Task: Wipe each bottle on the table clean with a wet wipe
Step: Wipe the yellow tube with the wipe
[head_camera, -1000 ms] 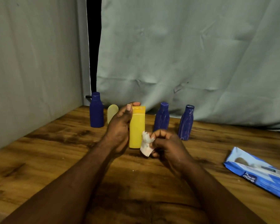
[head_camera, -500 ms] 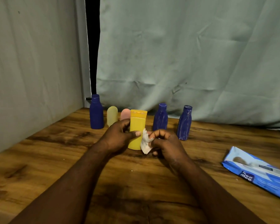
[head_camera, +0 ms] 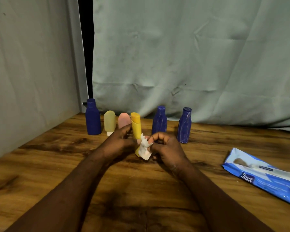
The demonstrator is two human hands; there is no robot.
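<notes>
Wooden counter (head_camera: 141, 190): left grip (head_camera: 119, 143) clasps the probably light, stiff, slick yellow bottle (head_camera: 136, 128) at mid-body; at its 4 o'clock, right grip (head_camera: 167, 148) pinches the limp wet wipe (head_camera: 145, 150).

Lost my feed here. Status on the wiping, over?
Left hand grips yellow bottle. Right hand pinches wipe against it. Nothing blocks the wiping.

Brown wooden table (head_camera: 40, 164). Upright at centre frame: left dark blue plastic bottle (head_camera: 92, 120), pale green tube (head_camera: 109, 123), pink tube (head_camera: 124, 120), middle dark blue bottle (head_camera: 159, 121), right dark blue bottle (head_camera: 184, 126). Lower right: blue wipe packet (head_camera: 264, 176).
</notes>
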